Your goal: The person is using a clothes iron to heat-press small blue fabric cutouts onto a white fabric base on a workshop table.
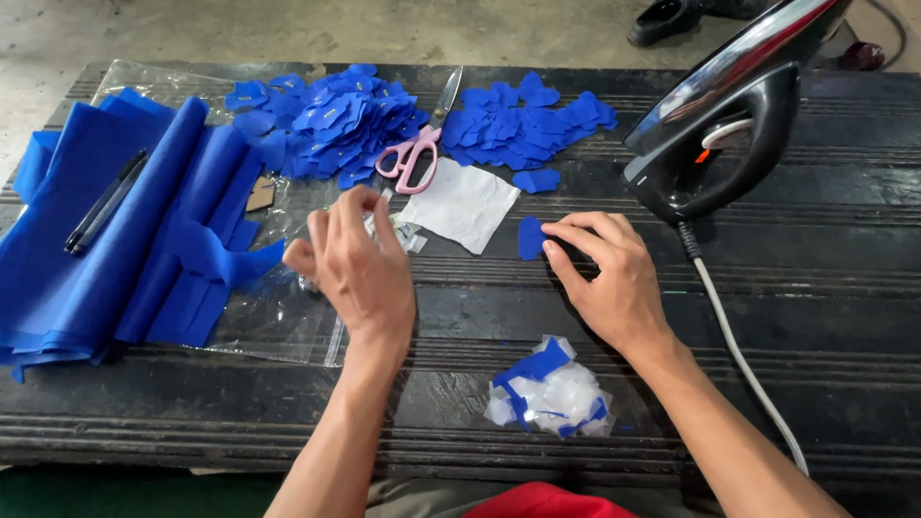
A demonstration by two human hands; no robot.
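My right hand (604, 273) presses its fingertips on a small blue fabric piece (530, 238) lying on the dark wooden table (825, 288). My left hand (357, 261) hovers over a clear plastic sheet (278, 321), fingers pinched around a small pale label or tag that is mostly hidden. A white square of paper or cloth (464, 203) lies between the hands, just beyond them.
Pink-handled scissors (418, 152) rest between two heaps of blue cut pieces (331, 120) (528, 120). Folded blue fabric (106, 240) with a black pen (104, 203) lies left. A black iron (729, 125) stands right, its cord (743, 360) trailing toward me. Scraps pile (552, 391) lies near the front edge.
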